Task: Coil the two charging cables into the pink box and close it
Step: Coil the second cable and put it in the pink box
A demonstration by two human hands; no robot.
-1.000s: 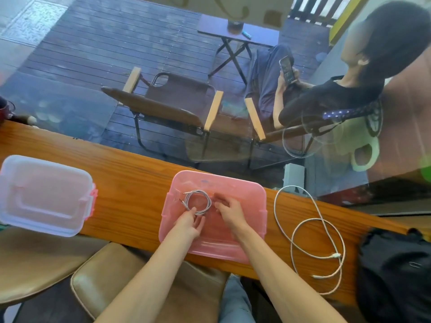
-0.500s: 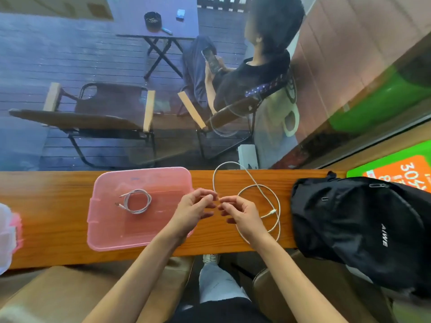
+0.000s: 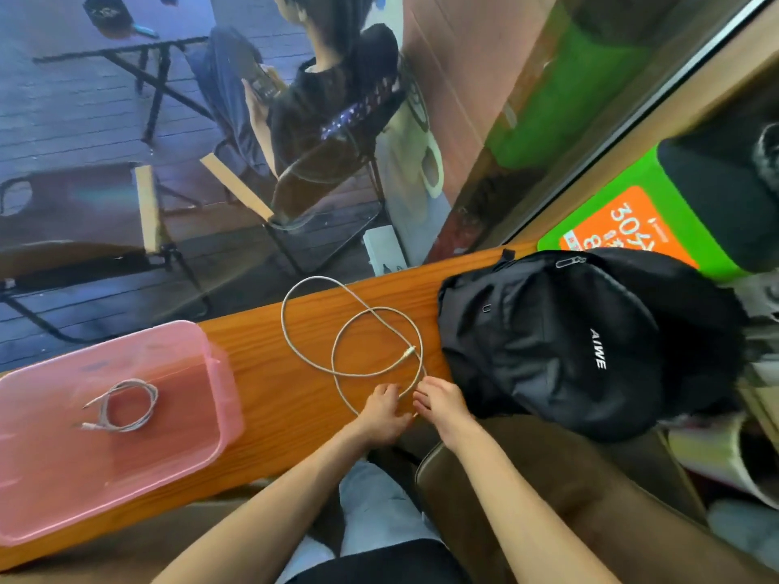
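The pink box [image 3: 219,394] stands open on the wooden counter at the left, and a coiled white cable [image 3: 126,404] lies on its floor. A second white cable [image 3: 337,326] lies in loose loops on the counter to the right of the box. My left hand [image 3: 383,410] and my right hand [image 3: 442,404] rest side by side at the near end of that loose cable, fingers touching it by the counter's front edge. Whether either hand grips the cable is not visible. The box lid is out of view.
A black backpack [image 3: 569,343] lies on the counter [image 3: 274,398] just right of my right hand. A window runs along the counter's far edge; a person sits in a chair [image 3: 303,170] outside. A brown stool [image 3: 527,469] stands below.
My view has swung right and the pink box has slid to the left edge. Both hands left the box, came over the loose cable, and now sit lower at its near end.
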